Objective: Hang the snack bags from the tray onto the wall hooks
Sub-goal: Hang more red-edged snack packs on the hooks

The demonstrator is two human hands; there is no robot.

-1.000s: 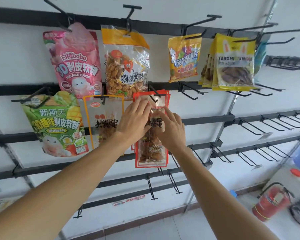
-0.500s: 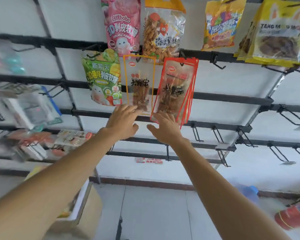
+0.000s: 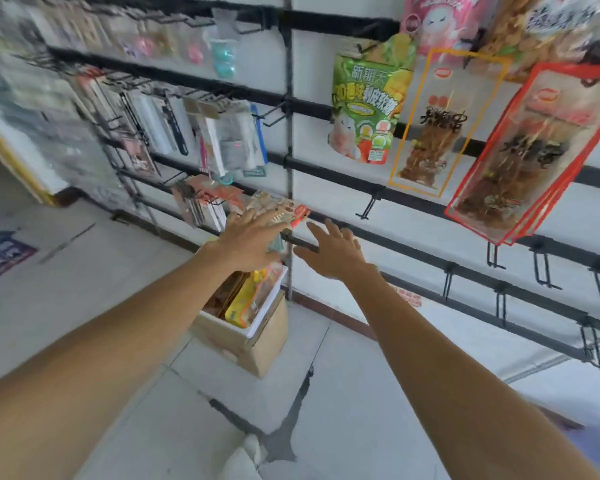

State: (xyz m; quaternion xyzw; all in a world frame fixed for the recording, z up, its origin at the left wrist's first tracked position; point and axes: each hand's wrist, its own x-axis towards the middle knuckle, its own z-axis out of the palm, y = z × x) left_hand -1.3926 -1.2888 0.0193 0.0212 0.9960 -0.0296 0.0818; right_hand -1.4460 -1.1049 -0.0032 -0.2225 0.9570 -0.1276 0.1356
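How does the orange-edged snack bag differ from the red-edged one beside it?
The orange-edged bag looks single; the red-edged bag has more red edges showing behind it. The orange-edged bag hangs next to the green bag; the red-edged bag hangs farther right. Both are clear, showing brown snacks and black lettering.

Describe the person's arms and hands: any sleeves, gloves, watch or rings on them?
Both arms are bare as far as the frame shows: no sleeve on the left forearm or the right forearm. The left hand and right hand wear no gloves, and neither wrist has a watch or band. A glint on a right finger might be a ring; too blurred to tell.
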